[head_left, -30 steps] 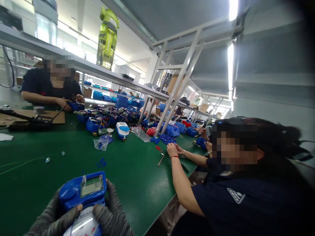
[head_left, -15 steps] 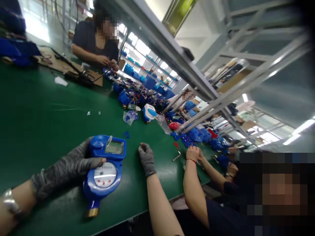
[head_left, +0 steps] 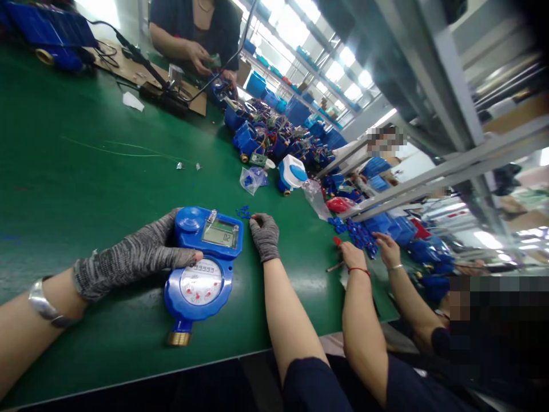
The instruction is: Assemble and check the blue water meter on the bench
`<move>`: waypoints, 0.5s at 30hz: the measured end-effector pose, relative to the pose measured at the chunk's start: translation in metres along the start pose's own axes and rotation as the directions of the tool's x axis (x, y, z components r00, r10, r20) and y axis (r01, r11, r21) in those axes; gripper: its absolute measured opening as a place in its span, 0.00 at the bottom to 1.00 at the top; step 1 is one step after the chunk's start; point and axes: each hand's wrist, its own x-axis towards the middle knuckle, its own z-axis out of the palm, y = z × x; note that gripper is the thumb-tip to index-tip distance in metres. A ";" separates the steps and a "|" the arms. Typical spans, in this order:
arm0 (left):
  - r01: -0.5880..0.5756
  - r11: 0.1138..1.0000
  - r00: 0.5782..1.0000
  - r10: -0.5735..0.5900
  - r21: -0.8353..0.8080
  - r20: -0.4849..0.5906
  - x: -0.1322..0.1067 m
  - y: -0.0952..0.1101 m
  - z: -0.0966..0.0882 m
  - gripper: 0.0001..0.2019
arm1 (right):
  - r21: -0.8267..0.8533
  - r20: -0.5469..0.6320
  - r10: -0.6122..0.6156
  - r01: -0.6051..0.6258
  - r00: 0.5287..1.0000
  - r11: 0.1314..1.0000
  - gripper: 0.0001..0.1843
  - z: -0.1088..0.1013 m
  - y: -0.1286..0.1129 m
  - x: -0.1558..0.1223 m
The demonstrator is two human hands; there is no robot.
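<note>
A blue water meter (head_left: 201,269) with a small screen and a round dial lies on the green table (head_left: 86,189), its brass fitting toward me. My left hand (head_left: 141,254), in a grey knit glove, grips the meter's left side with the thumb across its face. My right hand (head_left: 265,236), also gloved, rests closed on the table just right of the meter, its fingertips at a scatter of small blue parts (head_left: 244,212). Whether it pinches one is hidden.
A co-worker's bare hands (head_left: 364,254) work beside mine on the right among blue parts (head_left: 360,234). A white-and-blue meter (head_left: 290,174), a plastic bag (head_left: 253,178) and a heap of blue housings (head_left: 266,137) lie further back. Another person (head_left: 193,34) sits at the far end by a cardboard sheet (head_left: 132,68).
The view has swung down and right. My right hand left the meter and reached forward to the small blue parts. My left hand keeps hold of the meter, which now lies flat.
</note>
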 end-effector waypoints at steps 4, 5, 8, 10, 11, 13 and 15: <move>-0.023 1.000 1.000 0.023 0.017 0.004 0.000 -0.005 -0.002 0.33 | -0.060 0.012 -0.021 0.022 1.000 0.998 0.11 -0.002 -0.007 0.001; -0.025 1.000 1.000 0.025 0.008 -0.002 0.000 -0.006 -0.003 0.33 | -0.077 0.007 -0.021 0.022 1.000 0.997 0.11 -0.003 -0.010 0.001; 0.057 0.997 0.997 -0.059 -0.056 -0.042 0.000 -0.007 -0.003 0.34 | -0.134 -0.022 -0.003 0.000 1.000 0.991 0.08 -0.002 -0.016 0.001; 0.091 0.993 0.991 -0.099 -0.080 -0.094 0.001 -0.007 -0.001 0.38 | -0.178 -0.055 0.029 -0.039 0.998 0.983 0.09 -0.003 -0.017 -0.001; 0.091 0.992 0.986 -0.102 -0.087 -0.129 0.002 -0.007 0.001 0.41 | -0.198 -0.073 0.046 -0.060 0.996 0.978 0.09 -0.004 -0.017 -0.004; 0.065 0.993 0.974 -0.085 -0.102 -0.211 0.003 -0.007 0.007 0.50 | -0.229 -0.090 0.058 -0.078 0.994 0.970 0.10 -0.009 -0.017 -0.014; 0.027 0.992 0.955 -0.062 -0.126 -0.289 0.003 -0.006 0.015 0.56 | -0.240 -0.073 0.036 -0.053 0.997 0.969 0.10 -0.014 -0.018 -0.026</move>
